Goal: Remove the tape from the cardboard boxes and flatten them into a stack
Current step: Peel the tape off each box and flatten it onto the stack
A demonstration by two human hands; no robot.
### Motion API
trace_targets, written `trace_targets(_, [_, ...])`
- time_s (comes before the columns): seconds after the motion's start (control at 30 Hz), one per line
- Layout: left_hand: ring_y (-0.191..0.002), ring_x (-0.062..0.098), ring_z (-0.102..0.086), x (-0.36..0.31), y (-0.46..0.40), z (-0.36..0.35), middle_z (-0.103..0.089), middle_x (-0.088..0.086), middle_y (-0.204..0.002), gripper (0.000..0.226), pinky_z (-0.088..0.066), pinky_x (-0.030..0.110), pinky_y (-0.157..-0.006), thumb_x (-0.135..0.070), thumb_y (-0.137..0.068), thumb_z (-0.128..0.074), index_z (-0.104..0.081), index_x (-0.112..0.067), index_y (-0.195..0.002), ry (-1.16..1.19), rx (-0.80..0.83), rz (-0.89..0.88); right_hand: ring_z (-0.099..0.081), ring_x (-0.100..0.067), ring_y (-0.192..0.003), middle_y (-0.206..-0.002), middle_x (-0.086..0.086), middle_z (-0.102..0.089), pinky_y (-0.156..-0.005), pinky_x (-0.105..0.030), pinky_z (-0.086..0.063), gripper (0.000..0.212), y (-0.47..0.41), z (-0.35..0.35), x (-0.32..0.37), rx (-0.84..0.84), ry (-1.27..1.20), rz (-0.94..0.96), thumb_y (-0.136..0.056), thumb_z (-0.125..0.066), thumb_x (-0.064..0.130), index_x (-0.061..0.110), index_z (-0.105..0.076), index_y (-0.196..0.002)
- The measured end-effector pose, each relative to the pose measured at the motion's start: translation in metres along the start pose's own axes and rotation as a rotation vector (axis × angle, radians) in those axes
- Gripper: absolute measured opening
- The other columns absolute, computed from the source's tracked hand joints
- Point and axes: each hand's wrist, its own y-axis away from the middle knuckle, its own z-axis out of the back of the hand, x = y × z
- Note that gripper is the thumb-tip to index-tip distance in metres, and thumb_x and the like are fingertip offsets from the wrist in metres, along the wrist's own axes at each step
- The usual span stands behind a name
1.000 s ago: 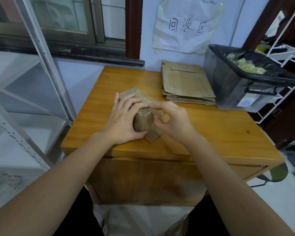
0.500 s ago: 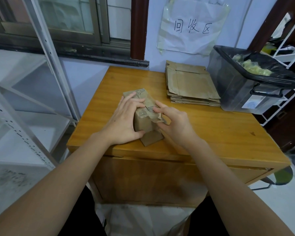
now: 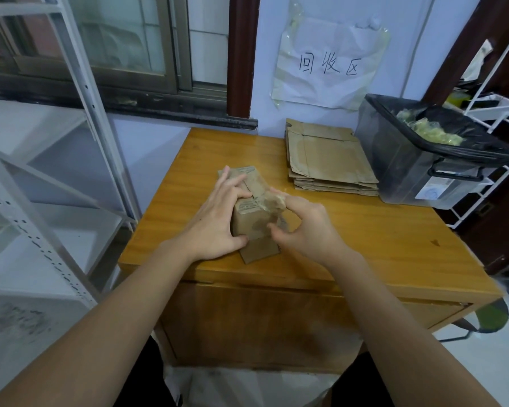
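Observation:
A small brown cardboard box [image 3: 249, 221] stands on the wooden table [image 3: 365, 236], near its front edge. My left hand [image 3: 218, 221] grips the box from the left, fingers over its top and thumb on its near face. My right hand [image 3: 303, 224] pinches a crumpled strip of clear tape [image 3: 272, 201] that is partly lifted off the box's top right edge. A loose flap sticks out under the box toward me. A stack of flattened boxes [image 3: 329, 160] lies at the back of the table.
A dark plastic bin [image 3: 417, 171] lined with a black bag, holding crumpled tape, stands at the table's back right. A paper sign [image 3: 326, 66] hangs on the wall. A white metal shelf [image 3: 41, 183] stands to the left, a white wire rack [image 3: 494, 107] to the right.
My right hand has peeled the tape up and to the right off the box's top. My left hand has kept its hold on the box.

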Motion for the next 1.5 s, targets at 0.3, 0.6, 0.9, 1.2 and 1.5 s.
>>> trace_targets(0.3, [-0.125,-0.009,-0.03,-0.006,0.01,-0.012,-0.027,-0.017,-0.15,0.085,-0.04,0.024,-0.112,-0.001,-0.084,-0.081,-0.045,-0.041,-0.149,0.21,-0.288,0.218,-0.06,-0.022,-0.12,-0.127,-0.003,-0.065,-0.1,-0.043,-0.052,0.037,0.0,-0.014,-0.008,-0.165,0.183,0.034,-0.085,-0.078,0.027,0.018,-0.07,-0.12])
trace_targets(0.6, [-0.122,0.018,-0.055,-0.02,0.007,-0.035,-0.03,-0.009,-0.154,0.106,-0.058,0.043,-0.084,-0.058,-0.072,-0.086,-0.022,-0.036,-0.155,0.101,-0.33,0.303,-0.054,-0.014,-0.127,-0.133,-0.001,-0.065,-0.104,-0.022,-0.045,0.029,-0.002,-0.033,0.003,-0.189,0.086,0.024,-0.08,-0.086,0.024,0.014,-0.066,-0.097])
trace_targets(0.9, [-0.111,0.031,-0.063,-0.019,0.002,-0.037,-0.038,-0.001,-0.149,0.103,-0.052,0.04,-0.076,-0.057,-0.073,-0.084,-0.022,-0.034,-0.153,-0.044,-0.316,0.336,-0.051,-0.016,-0.107,-0.131,-0.001,-0.067,-0.091,-0.033,-0.049,0.015,-0.001,-0.045,-0.006,-0.255,0.104,0.048,-0.089,-0.071,0.024,0.011,-0.073,-0.095])
trace_targets(1.2, [-0.116,0.032,-0.062,-0.012,-0.002,-0.024,-0.039,-0.006,-0.149,0.109,-0.054,0.047,-0.086,-0.052,-0.064,-0.09,-0.024,-0.039,-0.15,0.036,-0.231,0.313,-0.065,-0.022,-0.108,-0.105,0.029,-0.049,-0.091,-0.039,-0.045,0.008,-0.007,-0.032,0.005,-0.283,0.043,0.102,-0.086,-0.07,0.02,0.02,-0.062,-0.087])
trace_targets(1.5, [-0.127,0.014,-0.05,0.008,0.01,0.004,-0.037,-0.014,-0.149,0.112,-0.051,0.044,-0.101,-0.046,-0.063,-0.095,-0.02,-0.05,-0.146,0.203,-0.071,0.21,-0.056,-0.025,-0.116,-0.119,0.003,-0.071,-0.101,-0.042,-0.044,0.046,-0.015,-0.036,0.014,-0.202,0.245,0.288,-0.077,-0.086,0.044,0.016,-0.074,-0.111])
